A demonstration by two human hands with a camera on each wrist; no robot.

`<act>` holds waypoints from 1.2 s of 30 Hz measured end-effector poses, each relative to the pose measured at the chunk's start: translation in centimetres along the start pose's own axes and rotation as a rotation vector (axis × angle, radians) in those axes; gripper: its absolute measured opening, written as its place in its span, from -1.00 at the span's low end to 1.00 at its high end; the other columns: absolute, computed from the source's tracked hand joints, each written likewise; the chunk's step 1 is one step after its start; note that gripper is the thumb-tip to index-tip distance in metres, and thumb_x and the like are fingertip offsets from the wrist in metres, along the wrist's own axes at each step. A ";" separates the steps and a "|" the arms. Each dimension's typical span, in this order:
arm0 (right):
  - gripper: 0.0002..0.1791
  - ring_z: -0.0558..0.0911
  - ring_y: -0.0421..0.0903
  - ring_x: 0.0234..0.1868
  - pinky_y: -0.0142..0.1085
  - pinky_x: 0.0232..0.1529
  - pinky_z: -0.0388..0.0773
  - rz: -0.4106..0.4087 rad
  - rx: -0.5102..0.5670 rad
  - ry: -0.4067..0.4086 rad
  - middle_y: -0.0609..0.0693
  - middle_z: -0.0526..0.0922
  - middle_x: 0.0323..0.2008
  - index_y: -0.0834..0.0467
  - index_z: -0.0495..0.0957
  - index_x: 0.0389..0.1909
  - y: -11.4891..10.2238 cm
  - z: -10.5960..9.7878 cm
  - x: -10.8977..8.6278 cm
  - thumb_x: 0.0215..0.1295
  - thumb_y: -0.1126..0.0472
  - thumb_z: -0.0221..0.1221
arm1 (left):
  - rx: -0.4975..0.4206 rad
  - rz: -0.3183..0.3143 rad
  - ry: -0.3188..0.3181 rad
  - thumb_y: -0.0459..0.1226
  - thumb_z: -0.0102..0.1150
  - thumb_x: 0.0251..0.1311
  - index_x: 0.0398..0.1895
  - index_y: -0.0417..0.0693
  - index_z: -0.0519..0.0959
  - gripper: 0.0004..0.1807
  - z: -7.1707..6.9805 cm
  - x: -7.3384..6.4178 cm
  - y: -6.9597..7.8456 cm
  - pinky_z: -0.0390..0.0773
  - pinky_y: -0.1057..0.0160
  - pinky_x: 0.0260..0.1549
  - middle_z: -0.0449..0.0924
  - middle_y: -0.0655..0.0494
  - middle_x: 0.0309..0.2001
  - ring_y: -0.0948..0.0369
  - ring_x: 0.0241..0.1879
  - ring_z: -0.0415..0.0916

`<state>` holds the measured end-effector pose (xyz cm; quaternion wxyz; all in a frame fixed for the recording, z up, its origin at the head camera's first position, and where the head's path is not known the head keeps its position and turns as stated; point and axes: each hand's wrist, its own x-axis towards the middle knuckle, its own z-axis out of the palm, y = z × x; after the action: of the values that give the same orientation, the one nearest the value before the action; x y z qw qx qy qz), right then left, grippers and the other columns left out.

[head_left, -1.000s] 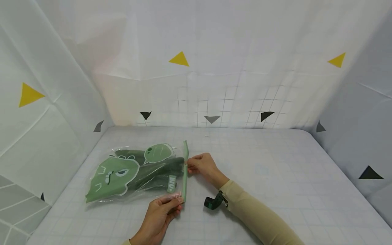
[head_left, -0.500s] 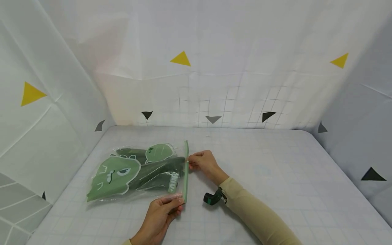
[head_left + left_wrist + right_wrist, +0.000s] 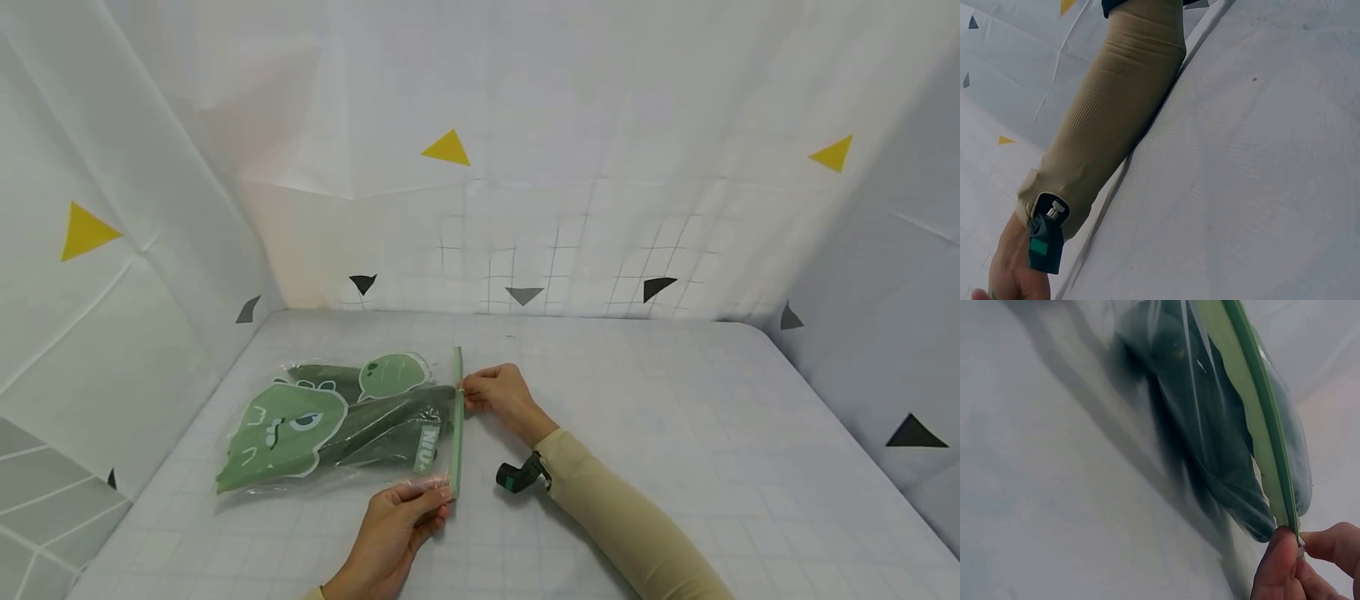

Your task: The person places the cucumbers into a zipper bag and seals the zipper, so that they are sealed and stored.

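A clear zip bag (image 3: 288, 433) printed with a green cartoon dinosaur lies on the left half of the table, with dark green cloth (image 3: 367, 429) inside. Its green zip strip (image 3: 457, 450) faces right. My left hand (image 3: 386, 533) pinches the near end of that strip between thumb and fingers. Farther along, my right hand (image 3: 506, 400) pinches the small zip slider (image 3: 1300, 551), mostly covered by the fingertips. The right wrist view shows the strip rising from the thumb and finger. In the left wrist view the right forearm (image 3: 1116, 100) shows; the left hand's grip is hidden.
A white gridded cloth covers the table (image 3: 675, 467). White sheets (image 3: 600, 100) with yellow and black triangles enclose the back and both sides. A small black camera (image 3: 517, 475) is strapped at the right wrist, low over the table.
My right hand has moved a little away from me along the zip strip with the slider. My left hand keeps hold of the near end; the bag stays almost in place.
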<state>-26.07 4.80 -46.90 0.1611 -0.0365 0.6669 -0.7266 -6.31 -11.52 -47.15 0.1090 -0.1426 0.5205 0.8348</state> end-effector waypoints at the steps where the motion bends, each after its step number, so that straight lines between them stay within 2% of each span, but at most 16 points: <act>1: -0.80 0.66 -0.12 -0.53 -0.32 -0.41 0.65 -0.001 -0.001 0.002 0.18 0.74 -0.41 0.55 0.66 -0.13 0.0 0.0 0.2 0.31 0.47 0.29 | -0.001 -0.001 0.000 -0.37 0.42 0.29 0.10 -0.41 0.66 -0.63 0.0 0.0 0.0 0.65 0.33 -0.26 0.73 -0.02 -0.24 0.26 -0.32 0.64; 13: -0.83 0.65 -0.13 -0.55 -0.34 -0.44 0.65 -0.005 0.004 0.019 0.18 0.72 -0.43 0.56 0.66 -0.16 -0.4 -0.2 1.3 0.29 0.52 0.25 | -0.005 0.009 -0.013 -0.38 0.42 0.28 0.08 -0.39 0.67 -0.66 0.1 -0.1 0.1 0.64 0.34 -0.26 0.72 -0.01 -0.24 0.26 -0.32 0.64; 36: -0.81 0.69 -0.11 -0.47 -0.32 -0.38 0.69 0.015 -0.061 0.061 0.18 0.75 -0.32 0.52 0.66 -0.11 -1.0 -0.2 2.9 0.33 0.46 0.29 | 0.001 0.004 -0.018 -0.38 0.41 0.29 0.08 -0.39 0.67 -0.66 -0.1 0.0 0.0 0.64 0.33 -0.26 0.72 0.00 -0.22 0.26 -0.31 0.64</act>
<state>-29.01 4.24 -46.44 0.1450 -0.0143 0.6935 -0.7056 -6.28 -11.63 -47.19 0.1119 -0.1338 0.5202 0.8361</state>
